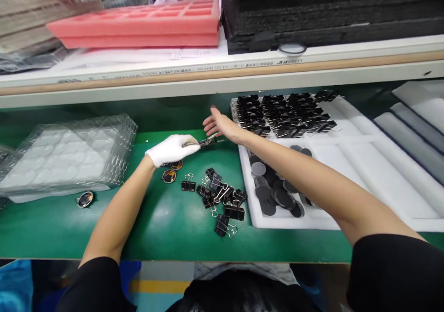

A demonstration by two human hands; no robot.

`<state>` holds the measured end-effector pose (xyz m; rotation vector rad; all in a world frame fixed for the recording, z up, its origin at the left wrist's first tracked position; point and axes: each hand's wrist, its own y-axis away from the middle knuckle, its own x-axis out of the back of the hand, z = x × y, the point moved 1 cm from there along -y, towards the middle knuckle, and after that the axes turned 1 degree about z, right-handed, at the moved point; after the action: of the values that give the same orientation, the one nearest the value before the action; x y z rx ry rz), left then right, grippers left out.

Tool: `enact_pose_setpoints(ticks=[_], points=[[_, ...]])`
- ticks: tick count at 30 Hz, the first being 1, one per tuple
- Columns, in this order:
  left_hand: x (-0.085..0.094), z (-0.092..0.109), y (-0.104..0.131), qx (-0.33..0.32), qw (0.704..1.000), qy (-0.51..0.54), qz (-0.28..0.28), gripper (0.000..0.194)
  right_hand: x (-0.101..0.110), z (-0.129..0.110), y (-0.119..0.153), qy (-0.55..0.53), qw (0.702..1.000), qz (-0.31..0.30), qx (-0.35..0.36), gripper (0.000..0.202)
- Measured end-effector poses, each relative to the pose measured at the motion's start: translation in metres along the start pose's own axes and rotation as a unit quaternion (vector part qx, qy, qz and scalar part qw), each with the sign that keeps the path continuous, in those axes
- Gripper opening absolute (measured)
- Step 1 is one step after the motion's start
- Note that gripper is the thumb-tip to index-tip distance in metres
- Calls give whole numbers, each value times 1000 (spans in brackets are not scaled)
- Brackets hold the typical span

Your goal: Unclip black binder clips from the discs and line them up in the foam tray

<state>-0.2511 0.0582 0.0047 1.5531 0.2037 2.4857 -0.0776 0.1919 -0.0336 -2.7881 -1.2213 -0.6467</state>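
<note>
My left hand, in a white glove, is closed on a binder clip whose silver handle sticks out from the fingers. My bare right hand is just beyond it with fingers spread; nothing shows in its grasp. Below the hands lies a loose heap of black binder clips with wire handles. Small round pieces with metal rims lie under the gloved hand, partly covered by it. Another round piece sits farther left on the green tabletop.
A white foam tray at the right holds rows of clips and dark round discs. Stacked clear plastic trays stand at the left. Above runs a shelf with pink foam and black foam. A person sits opposite.
</note>
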Motion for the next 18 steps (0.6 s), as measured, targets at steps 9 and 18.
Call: enact_pose_setpoints(ticks=[9, 18], points=[[-4, 51, 12, 59, 982, 134, 115, 46, 30, 0, 77, -13, 988, -68, 140, 25], [-31, 39, -3, -59, 991, -63, 105, 57, 131, 34, 142, 140, 969, 28, 204, 30]])
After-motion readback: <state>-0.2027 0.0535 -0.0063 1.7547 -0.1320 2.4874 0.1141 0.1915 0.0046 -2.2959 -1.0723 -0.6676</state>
